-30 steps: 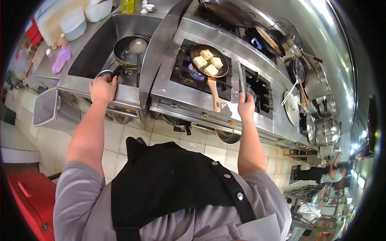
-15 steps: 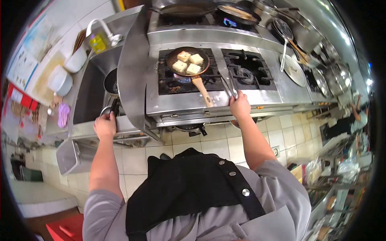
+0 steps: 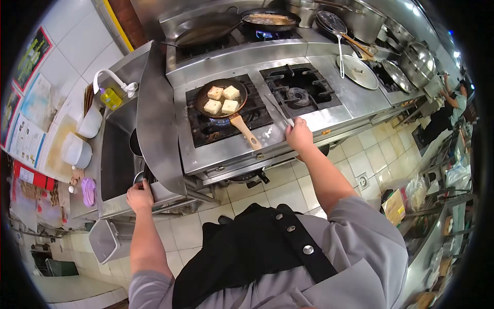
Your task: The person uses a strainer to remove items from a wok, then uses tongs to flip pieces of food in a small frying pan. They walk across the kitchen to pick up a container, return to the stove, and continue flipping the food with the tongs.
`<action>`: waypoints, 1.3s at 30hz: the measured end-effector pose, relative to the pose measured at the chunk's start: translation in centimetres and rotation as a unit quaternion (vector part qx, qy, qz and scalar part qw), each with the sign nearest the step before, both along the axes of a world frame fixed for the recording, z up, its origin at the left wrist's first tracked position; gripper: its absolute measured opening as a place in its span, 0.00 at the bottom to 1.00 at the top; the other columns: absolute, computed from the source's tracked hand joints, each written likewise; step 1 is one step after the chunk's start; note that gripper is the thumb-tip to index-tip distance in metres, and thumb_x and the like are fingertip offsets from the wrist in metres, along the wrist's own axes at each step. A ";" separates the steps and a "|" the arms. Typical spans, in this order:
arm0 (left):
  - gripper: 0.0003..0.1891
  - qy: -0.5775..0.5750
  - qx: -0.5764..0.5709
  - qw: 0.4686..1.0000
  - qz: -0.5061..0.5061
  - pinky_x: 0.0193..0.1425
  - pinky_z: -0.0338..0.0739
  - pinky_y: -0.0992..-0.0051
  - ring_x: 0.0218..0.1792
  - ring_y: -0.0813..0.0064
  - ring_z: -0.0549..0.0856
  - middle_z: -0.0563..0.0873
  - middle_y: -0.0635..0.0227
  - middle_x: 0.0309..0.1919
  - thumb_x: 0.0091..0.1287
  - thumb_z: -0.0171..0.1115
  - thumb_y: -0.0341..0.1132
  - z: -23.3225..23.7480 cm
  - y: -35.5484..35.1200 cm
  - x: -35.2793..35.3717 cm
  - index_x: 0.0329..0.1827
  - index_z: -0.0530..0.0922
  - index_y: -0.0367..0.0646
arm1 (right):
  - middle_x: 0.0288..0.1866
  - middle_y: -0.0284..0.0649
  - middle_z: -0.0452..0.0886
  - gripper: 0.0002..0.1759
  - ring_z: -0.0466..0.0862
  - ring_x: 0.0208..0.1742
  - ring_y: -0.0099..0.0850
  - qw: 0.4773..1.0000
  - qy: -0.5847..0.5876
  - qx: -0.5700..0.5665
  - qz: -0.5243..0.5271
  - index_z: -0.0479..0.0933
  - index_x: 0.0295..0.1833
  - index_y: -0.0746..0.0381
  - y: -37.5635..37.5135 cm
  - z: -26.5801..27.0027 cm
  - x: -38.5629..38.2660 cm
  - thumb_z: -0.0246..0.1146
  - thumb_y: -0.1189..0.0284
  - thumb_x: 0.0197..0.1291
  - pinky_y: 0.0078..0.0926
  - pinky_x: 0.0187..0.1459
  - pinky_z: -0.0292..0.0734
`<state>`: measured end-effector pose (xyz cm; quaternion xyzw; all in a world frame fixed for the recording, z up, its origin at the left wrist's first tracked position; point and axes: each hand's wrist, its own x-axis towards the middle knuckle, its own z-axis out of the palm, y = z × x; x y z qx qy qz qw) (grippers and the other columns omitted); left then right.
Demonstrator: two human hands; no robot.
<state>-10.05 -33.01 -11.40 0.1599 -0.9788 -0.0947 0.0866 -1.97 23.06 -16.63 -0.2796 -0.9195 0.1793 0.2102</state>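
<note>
My right hand [image 3: 299,133] is closed around metal tongs [image 3: 282,113], held low over the stove's front edge, right of a frying pan. That frying pan [image 3: 237,112] has a wooden handle and sits over a lit burner. Several pale blocks [image 3: 229,106], browned in places and resembling tofu, lie in it. At the sink's front rim, my left hand [image 3: 140,195] has its fingers closed on a black pan handle [image 3: 149,174]. This handle leads into the sink, where a dark pan [image 3: 135,143] is partly hidden behind the metal divider.
A bare burner [image 3: 298,95] lies right of the frying pan. Behind are a wok [image 3: 206,32] and another pan of food [image 3: 270,19] over flame. A large lid [image 3: 359,72] rests at right. The steel divider [image 3: 163,113] separates sink [image 3: 119,154] and stove. Another person [image 3: 446,110] stands far right.
The whole view has shifted and tilted, so the stove appears lower and further left. Both hands keep their holds, and the blocks remain in the frying pan.
</note>
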 end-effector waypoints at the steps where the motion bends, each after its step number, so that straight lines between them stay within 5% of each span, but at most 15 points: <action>1: 0.23 0.004 -0.006 1.000 -0.003 0.72 0.67 0.60 0.61 0.62 0.81 0.90 0.62 0.47 0.73 0.59 0.57 -0.3 -0.2 0.0 0.40 0.89 0.46 | 0.47 0.56 0.81 0.20 0.86 0.45 0.53 0.998 0.024 -0.057 -0.004 0.75 0.52 0.67 0.0 0.1 0.2 0.63 0.60 0.67 0.47 0.49 0.82; 6: 0.23 0.008 -0.006 1.000 -0.004 0.71 0.67 0.59 0.61 0.62 0.81 0.90 0.62 0.48 0.73 0.59 0.57 -0.4 -0.3 -0.1 0.40 0.89 0.46 | 0.28 0.47 0.81 0.21 0.83 0.32 0.42 0.947 0.218 -0.236 0.021 0.74 0.48 0.67 -2.0 0.8 3.8 0.68 0.59 0.65 0.40 0.40 0.78; 13: 0.24 0.007 -0.002 1.000 -0.008 0.71 0.68 0.59 0.60 0.60 0.81 0.89 0.59 0.47 0.72 0.59 0.57 -0.7 -0.5 -0.3 0.39 0.89 0.44 | 0.25 0.43 0.75 0.21 0.72 0.25 0.33 0.968 0.093 -0.233 0.024 0.70 0.39 0.65 -3.8 -3.4 9.1 0.68 0.60 0.68 0.36 0.30 0.72; 14: 0.24 0.012 -0.006 1.000 -0.009 0.70 0.69 0.58 0.59 0.59 0.82 0.89 0.58 0.47 0.72 0.59 0.57 -0.6 -0.5 -0.2 0.39 0.89 0.44 | 0.26 0.49 0.75 0.19 0.74 0.26 0.43 0.960 0.103 -0.258 0.039 0.69 0.41 0.65 -4.0 -3.2 9.7 0.66 0.60 0.69 0.41 0.32 0.73; 18: 0.25 -0.010 -0.004 1.000 -0.011 0.66 0.72 0.56 0.58 0.54 0.82 0.89 0.55 0.48 0.72 0.59 0.57 -0.8 -0.8 -0.5 0.42 0.89 0.42 | 0.37 0.56 0.82 0.18 0.84 0.41 0.56 0.963 0.023 -0.269 0.019 0.71 0.48 0.64 -3.9 -2.9 10.8 0.63 0.60 0.70 0.49 0.45 0.78; 21: 0.26 0.006 -0.033 0.999 -0.029 0.64 0.74 0.55 0.55 0.53 0.83 0.89 0.54 0.46 0.73 0.57 0.57 -1.1 -1.0 -0.4 0.41 0.89 0.41 | 0.38 0.56 0.82 0.17 0.84 0.42 0.57 0.963 0.087 -0.254 0.018 0.71 0.48 0.65 -3.6 -3.7 11.5 0.63 0.61 0.70 0.49 0.45 0.77; 25: 0.28 0.025 -0.014 0.999 -0.046 0.59 0.77 0.53 0.52 0.50 0.85 0.88 0.52 0.46 0.72 0.58 0.59 -2.3 -2.0 -0.8 0.43 0.88 0.39 | 0.39 0.59 0.83 0.19 0.83 0.43 0.60 0.954 -0.025 -0.299 0.024 0.72 0.47 0.65 -2.7 -5.7 11.7 0.60 0.58 0.72 0.52 0.46 0.77; 31: 0.25 0.033 -0.005 0.998 -0.056 0.60 0.74 0.53 0.52 0.50 0.84 0.89 0.53 0.44 0.73 0.59 0.55 -2.8 -2.5 -1.1 0.41 0.87 0.38 | 0.36 0.60 0.83 0.21 0.83 0.42 0.61 0.953 -0.039 -0.302 0.004 0.72 0.46 0.65 -4.1 -4.8 14.3 0.58 0.54 0.74 0.55 0.45 0.76; 35: 0.25 0.054 -0.018 0.996 -0.066 0.60 0.73 0.52 0.53 0.50 0.83 0.88 0.53 0.44 0.73 0.59 0.55 -2.5 -2.1 -0.7 0.40 0.86 0.38 | 0.36 0.57 0.84 0.23 0.85 0.42 0.56 0.947 0.011 -0.317 -0.050 0.73 0.45 0.66 -6.4 -1.9 17.6 0.63 0.54 0.69 0.51 0.45 0.78; 39: 0.24 0.134 -0.012 0.979 -0.155 0.60 0.73 0.53 0.52 0.52 0.83 0.87 0.55 0.43 0.74 0.58 0.54 -2.7 -2.3 -0.3 0.43 0.85 0.39 | 0.38 0.53 0.86 0.22 0.87 0.43 0.51 0.945 -0.078 -0.299 -0.106 0.75 0.47 0.64 -7.1 -5.2 21.4 0.68 0.56 0.61 0.47 0.47 0.80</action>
